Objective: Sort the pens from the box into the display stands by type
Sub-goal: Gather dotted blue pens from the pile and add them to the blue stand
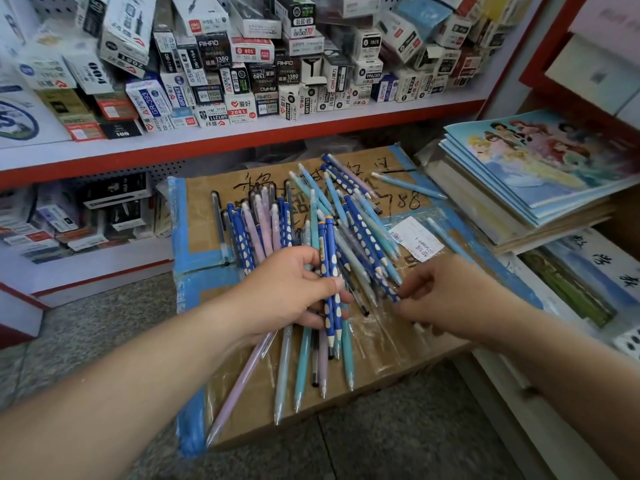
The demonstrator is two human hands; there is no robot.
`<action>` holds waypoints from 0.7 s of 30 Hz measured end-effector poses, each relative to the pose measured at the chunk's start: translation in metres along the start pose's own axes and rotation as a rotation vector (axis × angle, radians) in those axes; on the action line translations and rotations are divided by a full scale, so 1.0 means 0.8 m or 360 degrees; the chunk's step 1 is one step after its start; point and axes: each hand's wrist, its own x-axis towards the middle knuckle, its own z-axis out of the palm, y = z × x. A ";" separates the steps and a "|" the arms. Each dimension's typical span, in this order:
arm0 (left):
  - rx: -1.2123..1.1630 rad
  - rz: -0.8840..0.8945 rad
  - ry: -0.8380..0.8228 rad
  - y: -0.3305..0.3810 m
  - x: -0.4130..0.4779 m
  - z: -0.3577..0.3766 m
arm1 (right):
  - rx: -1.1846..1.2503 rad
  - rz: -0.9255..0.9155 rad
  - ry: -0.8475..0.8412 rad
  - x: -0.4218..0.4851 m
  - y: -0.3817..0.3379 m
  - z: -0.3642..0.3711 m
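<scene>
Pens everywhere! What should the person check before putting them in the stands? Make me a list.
1. Left hand grips its bundle: ok.
2. Bundle is one type: not ok, dotted blue, lilac and teal mixed.
3. Right hand holds the dotted pen: cannot tell, fingertips at its tip.
4. Loose pens rest on the cardboard box: ok.
5. Display stands in reach: cannot tell, none in view.

Pens (349, 216) mixed blue, teal, lilac; heaped across sealed box (207, 216).
</scene>
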 end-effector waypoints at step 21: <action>-0.0185 -0.0024 0.0205 -0.002 0.008 -0.020 | -0.0137 -0.0277 0.0598 0.078 -0.016 0.015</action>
